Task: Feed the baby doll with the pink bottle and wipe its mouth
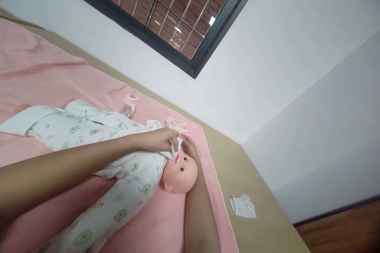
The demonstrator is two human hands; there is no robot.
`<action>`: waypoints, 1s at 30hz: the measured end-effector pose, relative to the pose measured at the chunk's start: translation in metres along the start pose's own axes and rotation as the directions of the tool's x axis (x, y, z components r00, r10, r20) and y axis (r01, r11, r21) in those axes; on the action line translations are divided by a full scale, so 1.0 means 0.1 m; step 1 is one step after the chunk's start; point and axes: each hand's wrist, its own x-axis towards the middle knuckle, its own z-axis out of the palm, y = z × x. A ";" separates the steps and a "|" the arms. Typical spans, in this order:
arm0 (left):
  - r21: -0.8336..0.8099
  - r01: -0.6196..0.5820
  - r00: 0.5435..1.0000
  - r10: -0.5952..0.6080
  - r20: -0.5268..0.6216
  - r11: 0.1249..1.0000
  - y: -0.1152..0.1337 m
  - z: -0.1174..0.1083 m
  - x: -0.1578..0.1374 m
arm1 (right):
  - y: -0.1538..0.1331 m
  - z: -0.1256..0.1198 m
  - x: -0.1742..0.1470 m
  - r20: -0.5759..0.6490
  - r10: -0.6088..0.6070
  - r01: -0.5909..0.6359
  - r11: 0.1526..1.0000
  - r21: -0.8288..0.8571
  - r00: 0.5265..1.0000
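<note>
A baby doll (179,180) in a white sleepsuit printed with green and pink figures lies on its back on a pink blanket (166,221). My left hand (162,139) reaches in from the left across the doll's chest. Its fingers pinch a white tissue (175,149) against the doll's face beside the mouth. From the bottom edge, my right hand (190,147) comes round the top of the doll's head, its fingers curved along the far side. Part of that hand and its contact with the head is hidden.
A pink baby bottle (130,104) stands beyond the doll, near a small clear packet (177,124). On the tan surface (234,166) at right lies a crumpled white tissue (243,206). A white wall with a dark-framed window (194,69) rises behind.
</note>
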 end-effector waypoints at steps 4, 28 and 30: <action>-0.006 0.014 1.000 -0.014 0.008 1.000 0.01 0.00 -0.01 | 0.00 0.00 0.02 0.001 0.027 -0.027 0.999 0.036 1.000; -0.035 0.024 0.997 -0.027 -0.067 0.999 -0.05 0.03 0.03 | 0.18 -0.12 0.12 0.048 0.044 -0.049 0.993 0.110 0.998; -0.038 0.040 0.997 -0.042 -0.058 0.998 -0.05 0.03 0.02 | 0.26 -0.15 0.18 0.059 0.080 -0.088 0.985 0.149 0.995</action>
